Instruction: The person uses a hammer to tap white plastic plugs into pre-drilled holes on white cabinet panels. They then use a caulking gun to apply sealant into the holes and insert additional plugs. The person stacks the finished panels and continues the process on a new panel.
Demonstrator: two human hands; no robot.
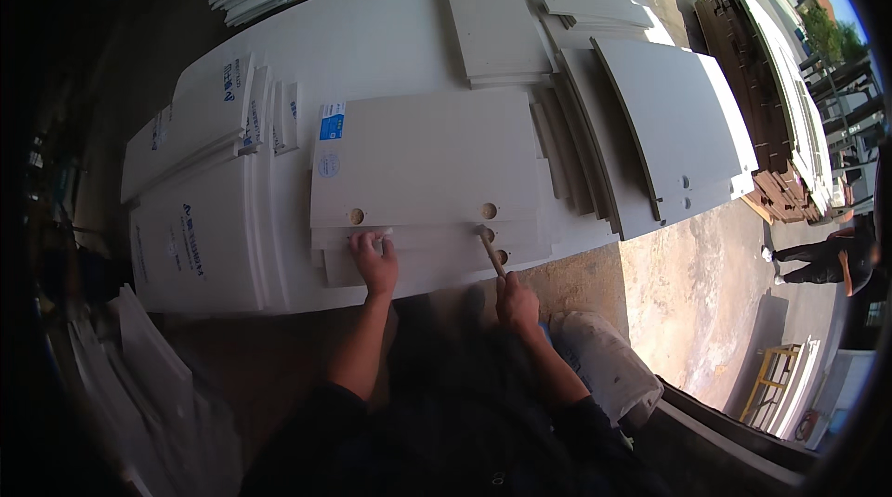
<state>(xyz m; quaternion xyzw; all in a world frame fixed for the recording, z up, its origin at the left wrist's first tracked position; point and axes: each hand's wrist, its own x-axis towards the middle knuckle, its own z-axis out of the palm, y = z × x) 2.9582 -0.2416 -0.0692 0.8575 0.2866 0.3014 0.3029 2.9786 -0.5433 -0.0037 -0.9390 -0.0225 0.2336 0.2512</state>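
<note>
In front of me lies a stack of white panels [423, 158], the top one with a blue label and a blue stamp at its left. Round holes show along the near edges of the panels. My left hand [374, 265] is at the near edge, below the left hole, its fingers curled; a small pale bit shows at the fingertips, too small to name. In my right hand [517, 304] is a hammer [493, 255] with a light wooden handle. Its small greyish head is over the near edge, beside a hole in a lower panel.
The stack lies on a large white board [372, 42]. White panels with blue print [195, 237] stand at left, more panels [674, 116] at right. A whitish sack [604, 362] is by my right arm. A person [827, 260] and a yellow frame [771, 381] are far right.
</note>
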